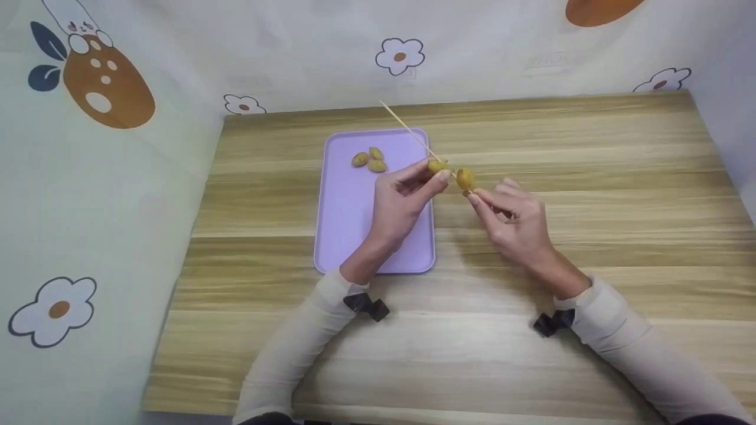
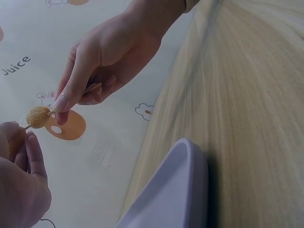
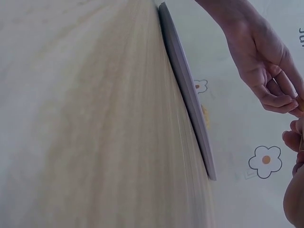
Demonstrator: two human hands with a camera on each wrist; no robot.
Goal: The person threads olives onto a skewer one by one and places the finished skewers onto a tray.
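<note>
A thin wooden skewer (image 1: pixel 407 127) slants over the right edge of a purple tray, its far end pointing away from me. My left hand (image 1: pixel 400 203) pinches a small yellow-brown fruit (image 1: pixel 437 167) on the skewer between thumb and fingertips. Closer to my right hand (image 1: pixel 520 221), a second, wrinkled fruit (image 1: pixel 465 178) is threaded on the stick; the left wrist view shows this fruit (image 2: pixel 38 117) too. My right thumb and fingers grip the skewer just below it. Fingers cover part of the left-hand fruit.
The purple tray (image 1: pixel 345 224) lies on the wooden table (image 1: pixel 254 283), under my left hand. Three loose fruits (image 1: pixel 376 166) sit together near its far left corner. A patterned wall covering (image 1: pixel 472 65) borders the table at the back and sides.
</note>
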